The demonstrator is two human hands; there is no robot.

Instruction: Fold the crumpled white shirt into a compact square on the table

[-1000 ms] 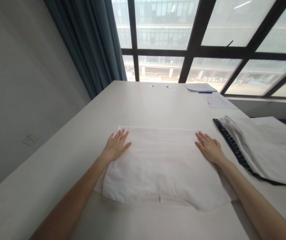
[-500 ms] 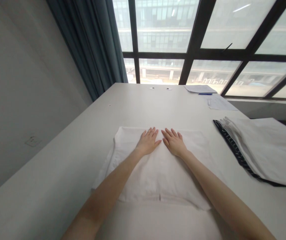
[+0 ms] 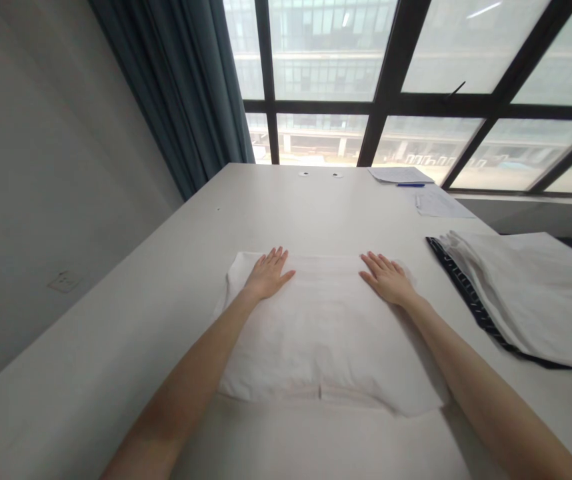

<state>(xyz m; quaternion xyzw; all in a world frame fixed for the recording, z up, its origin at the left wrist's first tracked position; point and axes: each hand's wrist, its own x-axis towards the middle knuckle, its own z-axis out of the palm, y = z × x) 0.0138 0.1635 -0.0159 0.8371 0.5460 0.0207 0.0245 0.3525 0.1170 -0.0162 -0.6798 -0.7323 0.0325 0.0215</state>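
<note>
A folded white garment (image 3: 321,320) lies spread on the white table in front of me, with a small dark mark at the middle of its near edge and slight creases there. My left hand (image 3: 267,275) rests flat on its far left part, fingers stretched out toward the far edge. On the far right part, my right hand (image 3: 389,279) lies flat too, with its fingers pointing forward and inward. Neither hand grips the cloth. The forearms cover parts of the garment's left and right sides.
To the right, a stack of folded white cloth (image 3: 541,300) lies over a black piece with white marks. Papers (image 3: 399,175) and a blue pen (image 3: 411,185) are at the back right. The white table (image 3: 286,207) reaches the window; a blue curtain (image 3: 186,87) hangs at left.
Both hands have slid apart across the garment, the left one leftward and the right one rightward. The cloth between them looks flatter.
</note>
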